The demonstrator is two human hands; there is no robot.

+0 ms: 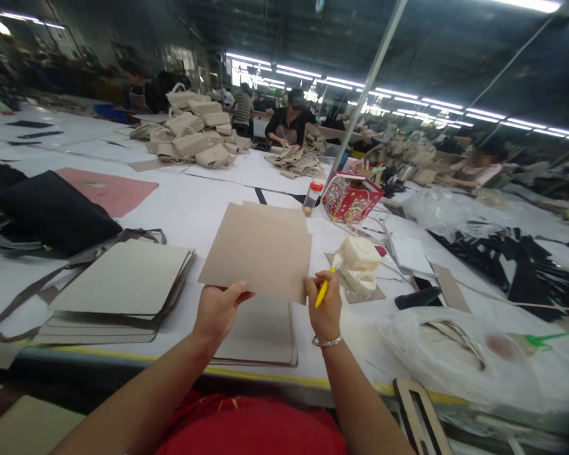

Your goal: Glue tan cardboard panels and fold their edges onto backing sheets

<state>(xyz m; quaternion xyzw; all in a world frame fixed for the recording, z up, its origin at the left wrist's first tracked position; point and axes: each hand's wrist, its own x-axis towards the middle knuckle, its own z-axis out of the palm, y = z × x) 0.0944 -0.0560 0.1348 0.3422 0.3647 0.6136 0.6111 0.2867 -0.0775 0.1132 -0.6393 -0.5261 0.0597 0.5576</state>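
Red clothing [251,430] below, tan sheets between two hands

Both forearms reach from the lower edge over a white table [184,189]. The left hand [217,309] is closed on the near edge of two overlapping tan sheets [260,249], thumb on top. The right hand [325,300], with a silver bracelet [327,342] at its wrist, is closed around a yellow-handled tool [322,292], its pale end pointing away; the fingers also meet the sheets' right edge. The sheets are held tilted above a stack of grayish boards [260,332], partly covering it.

To the left lies a larger board stack [118,278] with a dark strap [14,332] beside it. Behind are a black bag [57,212] and a pink sheet [116,189]. To the right sit a cream-colored block [360,254], a clear plastic bag [455,379] and a black object [417,297]. Beyond the sheets stand a red-lidded jar [312,199] and a patterned red box [348,199]. Farther back, a person [287,126] in dark sleeves works between a tall heap of tan pieces [194,129] and other tan material [315,139].
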